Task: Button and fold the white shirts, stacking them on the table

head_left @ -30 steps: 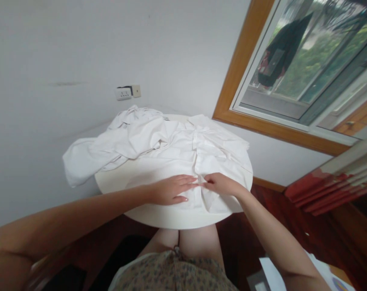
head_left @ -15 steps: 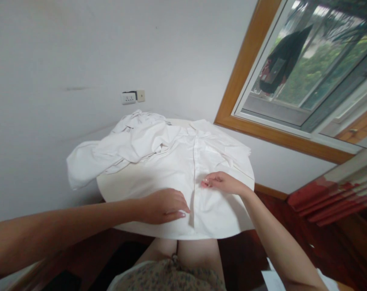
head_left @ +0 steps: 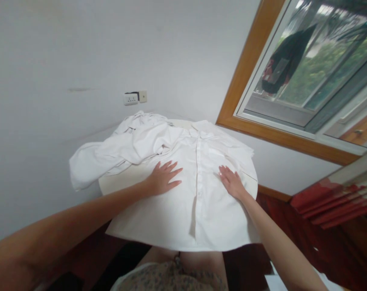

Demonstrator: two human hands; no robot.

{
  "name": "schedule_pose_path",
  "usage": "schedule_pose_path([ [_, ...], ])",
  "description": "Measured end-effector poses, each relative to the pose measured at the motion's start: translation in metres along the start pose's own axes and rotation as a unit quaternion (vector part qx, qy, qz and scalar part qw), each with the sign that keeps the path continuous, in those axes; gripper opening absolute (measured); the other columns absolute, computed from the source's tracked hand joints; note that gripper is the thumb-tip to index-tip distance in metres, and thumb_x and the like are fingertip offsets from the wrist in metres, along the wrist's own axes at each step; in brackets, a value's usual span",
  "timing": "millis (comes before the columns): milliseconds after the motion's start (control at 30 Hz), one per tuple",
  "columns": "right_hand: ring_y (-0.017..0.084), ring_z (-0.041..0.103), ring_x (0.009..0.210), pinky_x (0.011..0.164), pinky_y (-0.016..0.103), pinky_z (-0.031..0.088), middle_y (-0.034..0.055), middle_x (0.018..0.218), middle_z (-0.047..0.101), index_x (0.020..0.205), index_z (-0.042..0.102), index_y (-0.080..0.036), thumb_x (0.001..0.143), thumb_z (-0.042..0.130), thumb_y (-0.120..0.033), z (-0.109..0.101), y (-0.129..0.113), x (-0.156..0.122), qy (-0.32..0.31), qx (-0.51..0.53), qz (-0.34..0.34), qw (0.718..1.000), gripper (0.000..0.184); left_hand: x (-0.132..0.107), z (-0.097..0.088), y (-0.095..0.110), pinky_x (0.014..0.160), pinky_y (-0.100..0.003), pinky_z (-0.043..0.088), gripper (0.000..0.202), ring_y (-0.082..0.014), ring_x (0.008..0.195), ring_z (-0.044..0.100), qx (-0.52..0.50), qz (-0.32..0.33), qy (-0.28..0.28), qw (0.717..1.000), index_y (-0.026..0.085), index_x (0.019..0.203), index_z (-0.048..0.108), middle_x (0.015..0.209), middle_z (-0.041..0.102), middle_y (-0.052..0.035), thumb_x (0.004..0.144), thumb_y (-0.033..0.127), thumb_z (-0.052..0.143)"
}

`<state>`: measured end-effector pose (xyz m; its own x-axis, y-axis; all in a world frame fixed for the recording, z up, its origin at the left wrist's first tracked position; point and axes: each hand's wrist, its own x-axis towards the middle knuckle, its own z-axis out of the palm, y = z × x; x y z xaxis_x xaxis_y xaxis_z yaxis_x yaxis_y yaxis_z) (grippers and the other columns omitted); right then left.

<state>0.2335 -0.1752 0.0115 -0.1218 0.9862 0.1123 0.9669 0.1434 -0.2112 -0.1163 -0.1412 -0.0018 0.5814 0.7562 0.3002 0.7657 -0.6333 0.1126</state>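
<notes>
A white button-up shirt [head_left: 183,218] lies spread over a round cream table [head_left: 110,182], its collar toward the wall and its hem hanging past the near edge. The button placket runs down its middle. My left hand [head_left: 163,178] rests on the left front panel, fingers spread. On the right panel, my right hand [head_left: 231,182] lies flat with its fingers stretched out. Neither hand grips the cloth. One sleeve stretches toward the table's far right edge.
A heap of crumpled white cloth [head_left: 122,147] covers the table's far left and overhangs its edge. Behind stands a white wall with a socket [head_left: 130,98]. A wood-framed window [head_left: 292,76] is at the right, above a red and cream curtain [head_left: 337,198].
My left hand has moved up and opened out. My right hand has left the placket, shifted right and flattened. The shirt's hem now reaches lower over the near edge.
</notes>
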Motion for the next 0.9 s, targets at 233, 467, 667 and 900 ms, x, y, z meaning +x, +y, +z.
schedule_pose_path([
  [233,0.024,0.023,0.143,0.115,0.049,0.018,0.0098,0.154,0.029,0.146,0.037,-0.020,0.098,0.029,-0.049,0.003,0.024,-0.010,0.016,-0.078,0.018,0.997,0.056,-0.025,-0.012,-0.001,0.112,-0.059,0.015,0.055,-0.0314,0.141,0.029,0.014,-0.005,-0.024,1.000,0.029,0.142,0.041,0.152,0.033,-0.0130,0.094,0.054,0.035],
  [467,0.026,0.038,0.135,0.110,0.046,0.029,0.0143,0.143,0.047,0.131,0.055,-0.017,0.096,0.040,-0.040,-0.018,0.020,-0.013,0.070,-0.093,-0.027,0.993,0.045,-0.020,-0.034,0.016,0.110,-0.054,0.023,0.059,-0.0323,0.137,0.035,0.004,0.014,-0.010,1.000,0.026,0.138,0.048,0.148,0.040,-0.0140,0.090,0.060,0.040],
  [667,0.028,0.024,0.142,0.112,0.057,0.018,0.0078,0.151,0.036,0.140,0.045,-0.028,0.097,0.032,-0.050,-0.004,-0.063,-0.004,0.024,-0.054,-0.053,0.997,0.050,0.019,-0.018,0.069,0.113,-0.057,0.014,0.067,-0.0315,0.140,0.028,-0.043,0.064,-0.023,0.997,0.029,0.143,0.039,0.151,0.037,-0.0097,0.088,0.066,0.037],
  [900,0.024,0.015,0.145,0.115,0.054,0.011,0.0005,0.158,0.019,0.148,0.030,-0.033,0.095,0.022,-0.062,0.005,-0.045,-0.039,-0.023,-0.073,-0.042,0.996,0.062,-0.018,-0.015,0.050,0.112,-0.060,0.010,0.061,-0.0303,0.143,0.024,-0.019,0.066,-0.075,0.995,0.034,0.144,0.036,0.155,0.027,-0.0093,0.091,0.063,0.034],
])
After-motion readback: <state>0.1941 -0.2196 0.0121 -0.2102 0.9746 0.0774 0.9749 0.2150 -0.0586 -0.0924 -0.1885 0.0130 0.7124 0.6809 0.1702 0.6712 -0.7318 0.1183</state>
